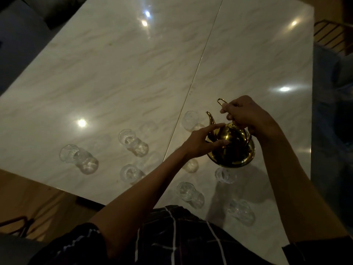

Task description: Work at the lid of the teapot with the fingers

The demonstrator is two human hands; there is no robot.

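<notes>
Fingers of right hand (246,117) grip upright teapot (232,148) handle; left hand (202,142) touches lid; spout points away.

Head view, looking steeply down (close) over table (118,73).

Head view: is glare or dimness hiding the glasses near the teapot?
Head view is dim; bright lamp reflections sit on the glossy table, away from the gold teapot. The clear glasses read faintly, and the one below the right hand at lies in shadow, blurred.
</notes>
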